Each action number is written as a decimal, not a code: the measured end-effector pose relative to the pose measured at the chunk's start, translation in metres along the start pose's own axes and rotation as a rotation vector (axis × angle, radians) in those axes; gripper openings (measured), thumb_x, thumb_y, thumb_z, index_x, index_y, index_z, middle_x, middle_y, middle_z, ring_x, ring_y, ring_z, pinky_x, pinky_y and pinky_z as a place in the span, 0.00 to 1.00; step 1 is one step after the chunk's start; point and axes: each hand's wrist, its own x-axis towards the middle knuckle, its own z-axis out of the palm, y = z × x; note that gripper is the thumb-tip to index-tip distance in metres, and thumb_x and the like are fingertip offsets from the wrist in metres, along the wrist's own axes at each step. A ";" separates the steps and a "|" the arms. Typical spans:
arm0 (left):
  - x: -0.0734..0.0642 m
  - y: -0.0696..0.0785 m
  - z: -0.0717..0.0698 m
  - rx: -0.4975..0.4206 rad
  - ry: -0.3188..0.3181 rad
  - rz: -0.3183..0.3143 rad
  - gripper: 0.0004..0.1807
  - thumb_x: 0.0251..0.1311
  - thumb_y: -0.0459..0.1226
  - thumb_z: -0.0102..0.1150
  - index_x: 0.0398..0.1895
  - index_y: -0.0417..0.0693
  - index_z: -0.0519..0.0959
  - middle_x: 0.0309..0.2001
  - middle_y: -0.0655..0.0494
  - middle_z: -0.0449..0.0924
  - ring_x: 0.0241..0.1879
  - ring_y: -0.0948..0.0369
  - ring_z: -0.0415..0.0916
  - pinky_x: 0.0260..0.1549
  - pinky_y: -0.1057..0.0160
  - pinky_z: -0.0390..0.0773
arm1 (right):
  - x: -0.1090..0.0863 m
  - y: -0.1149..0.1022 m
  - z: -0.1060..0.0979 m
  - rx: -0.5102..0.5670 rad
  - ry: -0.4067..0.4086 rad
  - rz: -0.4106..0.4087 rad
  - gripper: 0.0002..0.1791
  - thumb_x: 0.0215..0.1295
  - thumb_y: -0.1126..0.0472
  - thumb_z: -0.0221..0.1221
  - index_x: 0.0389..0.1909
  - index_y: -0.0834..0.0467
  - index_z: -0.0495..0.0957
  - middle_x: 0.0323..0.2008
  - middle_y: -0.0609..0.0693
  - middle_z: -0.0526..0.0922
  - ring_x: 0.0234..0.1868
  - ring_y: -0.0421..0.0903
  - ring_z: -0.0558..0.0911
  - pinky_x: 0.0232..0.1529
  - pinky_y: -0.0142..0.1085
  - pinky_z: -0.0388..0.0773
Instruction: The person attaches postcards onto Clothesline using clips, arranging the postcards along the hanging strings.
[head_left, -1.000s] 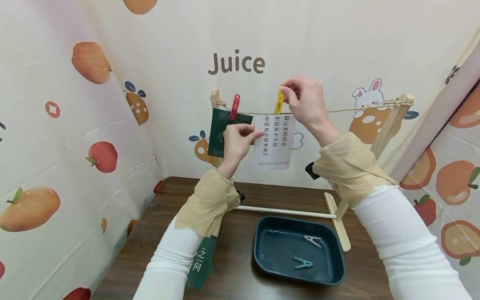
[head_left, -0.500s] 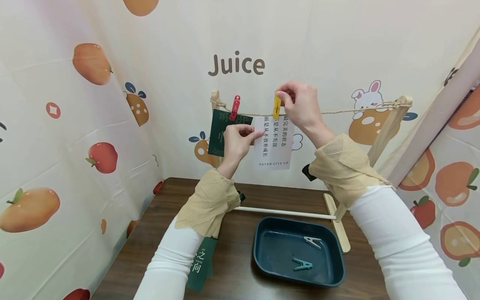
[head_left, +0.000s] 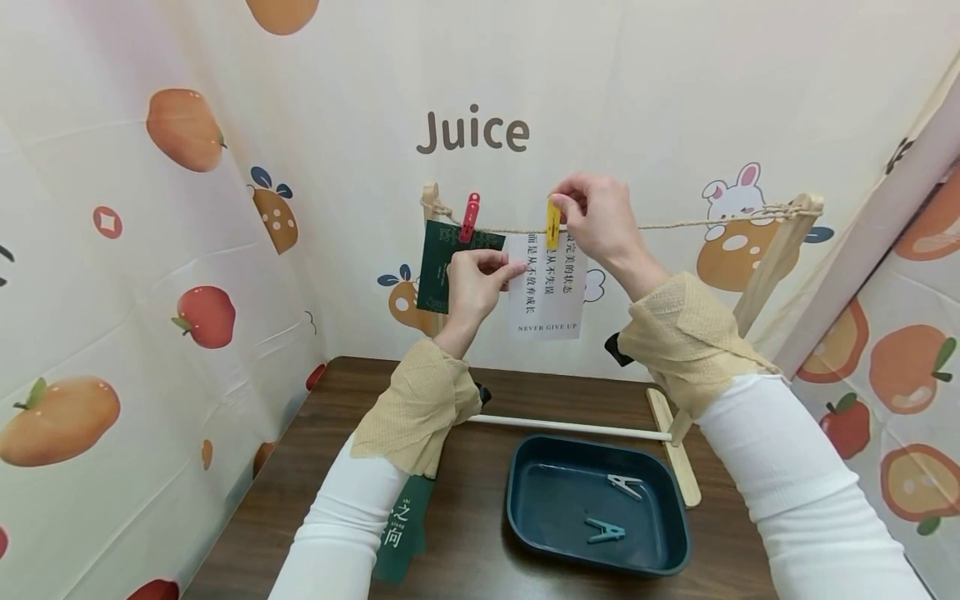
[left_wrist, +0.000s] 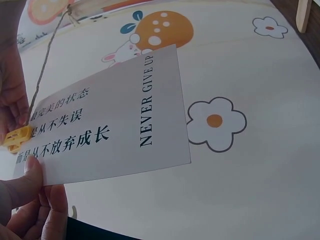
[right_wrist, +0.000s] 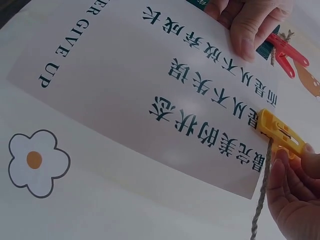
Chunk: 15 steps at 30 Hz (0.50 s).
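Clipping white card [head_left: 547, 287] w/ yellow peg [head_left: 552, 225], both hands.

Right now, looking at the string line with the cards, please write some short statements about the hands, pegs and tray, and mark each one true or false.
1. The right hand pinches the yellow plastic peg on the twine string. True.
2. The left hand holds the dark green card. False: it pinches the left edge of the white paper card printed NEVER GIVE UP.
3. A red plastic peg clips the dark green card to the string. True.
4. The dark blue plastic tray on the brown wooden table holds four pegs. False: two pegs lie in it.
5. The white card lies flat on the table. False: it hangs at the string.
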 end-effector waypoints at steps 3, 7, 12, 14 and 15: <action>0.000 0.000 0.000 -0.002 0.003 0.004 0.11 0.45 0.37 0.65 0.30 0.38 0.81 0.29 0.50 0.78 0.27 0.59 0.75 0.27 0.69 0.76 | 0.000 0.000 -0.001 -0.004 -0.019 0.007 0.09 0.63 0.67 0.50 0.38 0.67 0.77 0.33 0.60 0.79 0.31 0.48 0.75 0.34 0.34 0.71; 0.000 0.000 0.000 -0.004 0.008 0.009 0.11 0.45 0.37 0.65 0.30 0.38 0.81 0.30 0.50 0.79 0.27 0.59 0.76 0.28 0.69 0.76 | -0.001 0.000 -0.002 -0.009 -0.045 0.008 0.10 0.63 0.66 0.50 0.39 0.67 0.77 0.33 0.60 0.78 0.31 0.48 0.75 0.34 0.35 0.71; -0.001 -0.001 0.001 -0.008 0.015 0.003 0.10 0.45 0.37 0.65 0.29 0.38 0.81 0.29 0.50 0.79 0.27 0.59 0.75 0.27 0.69 0.76 | -0.001 0.001 -0.003 -0.022 -0.084 0.013 0.11 0.64 0.65 0.49 0.41 0.66 0.76 0.34 0.59 0.78 0.32 0.48 0.74 0.34 0.36 0.69; -0.001 -0.002 0.002 -0.012 0.016 -0.001 0.10 0.45 0.36 0.65 0.29 0.38 0.81 0.29 0.50 0.78 0.27 0.59 0.75 0.27 0.69 0.76 | -0.002 0.001 -0.003 -0.024 -0.102 0.015 0.11 0.64 0.64 0.49 0.42 0.66 0.76 0.34 0.59 0.77 0.32 0.48 0.73 0.34 0.36 0.69; -0.001 -0.003 0.002 -0.014 0.016 -0.003 0.10 0.45 0.36 0.65 0.30 0.38 0.81 0.29 0.50 0.78 0.27 0.59 0.75 0.27 0.69 0.76 | -0.003 0.002 -0.003 -0.025 -0.108 0.014 0.12 0.64 0.64 0.49 0.42 0.66 0.75 0.34 0.59 0.77 0.32 0.48 0.73 0.34 0.36 0.68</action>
